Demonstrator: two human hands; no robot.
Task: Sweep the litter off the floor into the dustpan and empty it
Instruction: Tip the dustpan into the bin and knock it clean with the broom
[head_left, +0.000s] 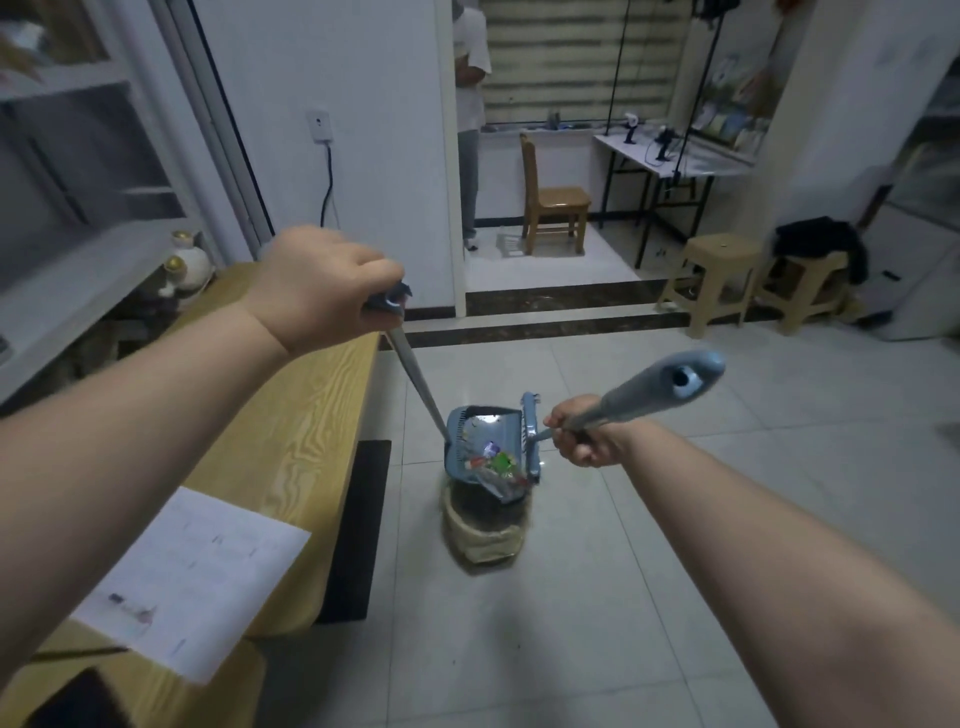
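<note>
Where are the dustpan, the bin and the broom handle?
dustpan (470, 431): head view, on its blue scoop.
bin (485, 540): head view, on its front wall.
broom handle (649, 387): head view, on its grey grip.

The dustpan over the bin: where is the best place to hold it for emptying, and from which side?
Hold the dustpan at the top end of its long handle, from above, as the left hand does. The pan hangs low over the bin, and the litter and broom probably block its mouth.
</note>
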